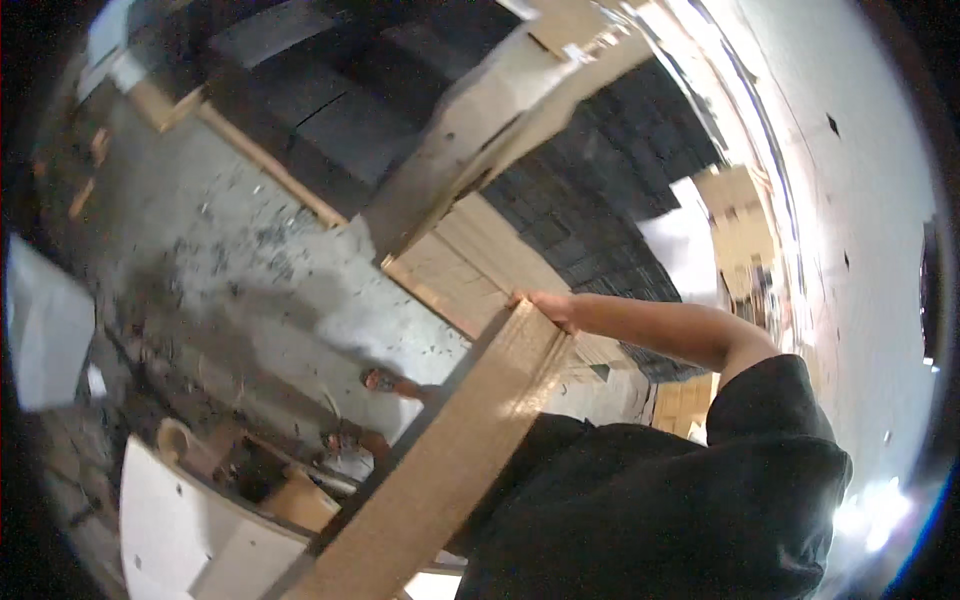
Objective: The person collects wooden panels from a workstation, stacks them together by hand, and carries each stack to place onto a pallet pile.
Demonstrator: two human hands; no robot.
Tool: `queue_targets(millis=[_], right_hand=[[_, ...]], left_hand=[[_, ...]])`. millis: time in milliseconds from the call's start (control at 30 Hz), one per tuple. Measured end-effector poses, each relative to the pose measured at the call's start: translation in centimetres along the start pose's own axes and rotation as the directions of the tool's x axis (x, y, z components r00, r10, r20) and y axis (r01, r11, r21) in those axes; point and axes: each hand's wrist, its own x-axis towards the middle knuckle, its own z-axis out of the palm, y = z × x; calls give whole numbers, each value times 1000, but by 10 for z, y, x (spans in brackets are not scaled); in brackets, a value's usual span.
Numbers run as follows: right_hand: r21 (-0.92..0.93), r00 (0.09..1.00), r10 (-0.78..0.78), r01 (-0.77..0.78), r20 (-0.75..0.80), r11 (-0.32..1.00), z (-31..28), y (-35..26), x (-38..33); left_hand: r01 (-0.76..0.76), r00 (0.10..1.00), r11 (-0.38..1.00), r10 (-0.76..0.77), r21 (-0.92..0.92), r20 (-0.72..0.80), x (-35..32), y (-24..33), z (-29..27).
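My right hand (548, 306) grips the upper end of a long brown chipboard plank (440, 470), which slants down towards the lower left across my dark shirt. My bare right forearm reaches to it from the sleeve at the right. A second pale board (480, 130), blurred, stands tilted above the hand and is apart from it. My left hand is out of sight. A sandalled foot (381, 380) shows on the floor just left of the plank.
Stacks of dark panels (340, 130) lie at the top and middle on light wooden sheets (470, 260). The grey concrete floor (220, 260) is littered with chips. White panels (170, 520) and wood offcuts lie lower left. A white wall (860, 200) runs along the right.
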Motion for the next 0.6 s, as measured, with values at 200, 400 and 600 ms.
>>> queue_targets(millis=[200,400,600], right_hand=[[209,982,111,-78,-150,975,-124,105,-115],[382,964,137,-40,-229,923,-274,198,-180],[369,931,242,-131,-273,920,-433,237,-216]], left_hand=[[35,971,999,-40,27,235,-32,49,117],[62,917,998,-67,26,392,-104,86,228],[122,886,991,-132,51,444,-188,93,323]])
